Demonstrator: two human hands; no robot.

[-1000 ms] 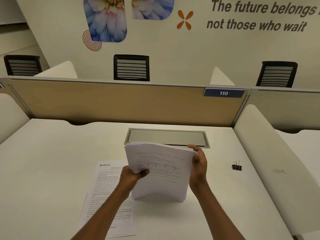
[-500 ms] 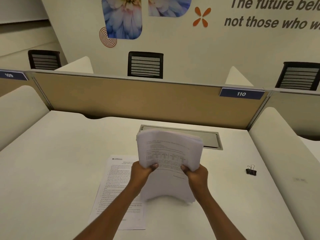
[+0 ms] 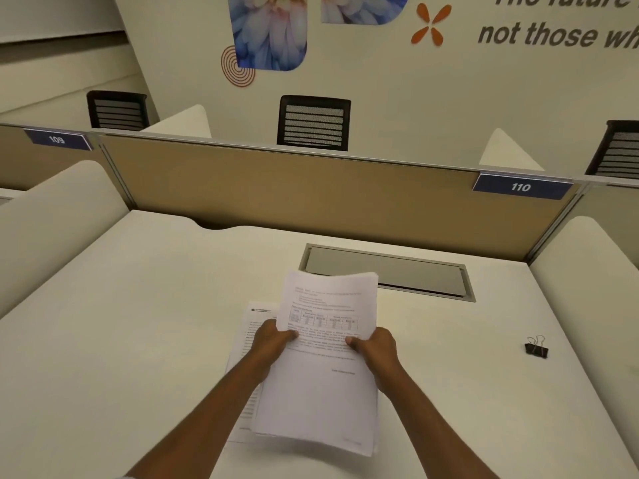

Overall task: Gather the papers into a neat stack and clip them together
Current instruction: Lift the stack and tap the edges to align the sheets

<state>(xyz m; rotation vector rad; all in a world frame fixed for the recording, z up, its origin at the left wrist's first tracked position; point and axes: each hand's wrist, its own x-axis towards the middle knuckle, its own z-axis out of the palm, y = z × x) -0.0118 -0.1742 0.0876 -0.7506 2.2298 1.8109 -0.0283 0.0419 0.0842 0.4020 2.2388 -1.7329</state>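
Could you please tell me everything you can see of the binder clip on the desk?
The binder clip is small, with a black body that looks like metal and two thin silvery wire handles standing up from it. It rests alone on the white desk, well off to the right side, near the curved side divider. Nothing touches it but the desk: it holds no paper, and both hands are away from it on the paper stack.

Blue tag [image 3: 56, 139] on divider top, left: "109". Blue tag [image 3: 520, 187] on divider top, right: "110". Wall lettering [image 3: 556, 34], cut off by frame edge: "not those wh…"; line above mostly cropped. Print on held papers [image 3: 323, 340] too small to read.
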